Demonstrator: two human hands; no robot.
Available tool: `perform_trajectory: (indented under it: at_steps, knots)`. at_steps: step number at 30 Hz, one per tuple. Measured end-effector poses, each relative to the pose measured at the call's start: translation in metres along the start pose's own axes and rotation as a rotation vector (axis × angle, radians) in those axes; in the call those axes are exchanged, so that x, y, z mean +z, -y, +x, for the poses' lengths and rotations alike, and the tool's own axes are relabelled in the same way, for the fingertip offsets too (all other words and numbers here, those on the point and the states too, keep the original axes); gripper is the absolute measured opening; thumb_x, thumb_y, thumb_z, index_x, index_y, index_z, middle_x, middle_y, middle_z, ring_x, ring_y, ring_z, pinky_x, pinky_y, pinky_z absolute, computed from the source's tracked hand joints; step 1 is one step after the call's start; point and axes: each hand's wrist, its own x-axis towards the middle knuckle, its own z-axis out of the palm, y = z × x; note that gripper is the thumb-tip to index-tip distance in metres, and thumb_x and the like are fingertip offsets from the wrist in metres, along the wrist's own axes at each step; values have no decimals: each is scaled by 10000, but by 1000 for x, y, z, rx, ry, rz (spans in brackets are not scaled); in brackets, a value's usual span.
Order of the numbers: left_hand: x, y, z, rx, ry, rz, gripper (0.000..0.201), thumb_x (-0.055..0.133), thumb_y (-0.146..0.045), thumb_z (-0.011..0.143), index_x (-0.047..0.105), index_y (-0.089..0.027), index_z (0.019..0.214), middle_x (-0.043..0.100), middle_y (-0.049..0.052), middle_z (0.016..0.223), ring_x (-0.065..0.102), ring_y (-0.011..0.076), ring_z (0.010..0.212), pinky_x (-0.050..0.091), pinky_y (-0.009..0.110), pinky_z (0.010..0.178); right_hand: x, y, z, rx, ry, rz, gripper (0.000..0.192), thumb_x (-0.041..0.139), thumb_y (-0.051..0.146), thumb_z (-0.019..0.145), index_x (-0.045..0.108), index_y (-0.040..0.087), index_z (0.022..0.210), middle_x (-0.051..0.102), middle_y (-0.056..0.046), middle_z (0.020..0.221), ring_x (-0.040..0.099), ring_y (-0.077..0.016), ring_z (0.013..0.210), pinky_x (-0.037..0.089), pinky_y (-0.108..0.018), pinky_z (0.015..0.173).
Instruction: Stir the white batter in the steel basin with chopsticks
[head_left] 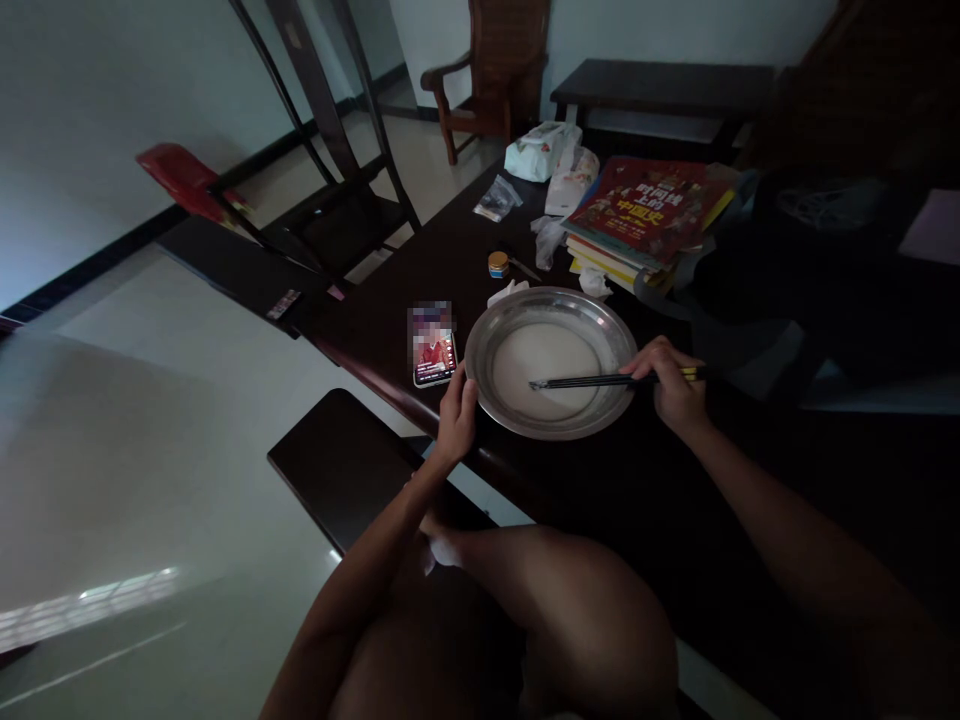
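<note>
A wide metal basin (626,345) stands on the dark table, holding a whitish, milky liquid (540,350). My left hand (456,415) grips the basin's left rim, thumb on the near outer side and fingers around the far side. In my right hand (671,385) is a pair of black chopsticks (585,381) with gold-marked ends. Their tips dip into the liquid near the basin's middle, and my right fingers are closed round them above the right rim. Just left of the basin lies a phone (433,345) with its screen lit.
Behind the basin are a small gold-lidded jar (498,264), crumpled tissue (595,282) and plastic bags (574,180). A stack of books (649,215) sits at the back right. A dark bench (352,460) stands along the table's near left side, with chairs (495,80) beyond.
</note>
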Motion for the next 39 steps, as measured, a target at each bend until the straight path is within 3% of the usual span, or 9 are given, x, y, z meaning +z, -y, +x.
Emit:
perform_trajectory:
  at_steps: [3,7,12,16,21,25,30,35,39]
  knots:
    - [0,0,0,3,3,1,633,426,-657,993,584,-189,1389,656,131,1400,588,297,1333,437,459,1153,0,1,0,18,30,-44,461,576,582,934,704,280,610,726,-11,657,655,-220,762,500,-429,797]
    - [0,-1,0,8,11,-9,622,425,-642,999,571,-192,1403,653,132,1404,584,298,1342,437,459,1156,0,1,0,-6,-43,-23,493,560,567,948,672,273,569,702,-6,616,623,-205,692,487,-421,766]
    - [0,0,1,12,14,-4,620,417,-643,1002,570,-196,1402,645,128,1418,588,284,1336,438,442,1156,1,0,0,4,33,-48,451,572,558,946,710,280,619,727,-7,649,655,-224,771,494,-429,802]
    - [0,0,0,2,14,-10,636,427,-655,994,564,-191,1408,642,135,1421,586,291,1340,431,458,1164,1,-1,0,-18,-26,-11,472,564,542,954,687,278,583,713,-1,623,630,-210,716,482,-421,770]
    - [1,0,1,0,0,-2,652,425,-683,982,586,-195,1383,650,136,1416,593,295,1338,444,457,1157,0,-1,-1,-1,41,-63,460,559,573,945,705,294,609,723,-8,647,631,-229,767,483,-446,803]
    - [0,-2,1,7,4,4,662,415,-687,983,582,-190,1387,648,137,1421,587,291,1347,443,445,1160,1,1,-1,3,-28,-60,515,546,615,932,664,284,557,700,-10,623,616,-218,713,485,-446,785]
    - [0,-2,0,0,1,21,674,408,-690,983,583,-180,1387,650,138,1414,592,290,1337,450,437,1152,1,0,-1,9,22,-65,487,556,620,925,694,292,594,723,-12,641,638,-235,758,491,-461,804]
    - [0,-1,0,-3,1,21,681,411,-698,979,583,-177,1382,657,146,1400,600,289,1324,455,441,1144,1,-2,-1,-13,-48,-21,499,559,580,942,666,282,555,702,-1,607,616,-211,683,481,-447,793]
    - [1,-1,0,6,11,4,657,413,-684,986,583,-190,1383,656,138,1404,601,286,1322,449,446,1150,1,0,-1,16,21,-43,468,571,594,931,699,291,598,717,-9,635,640,-229,759,490,-447,806]
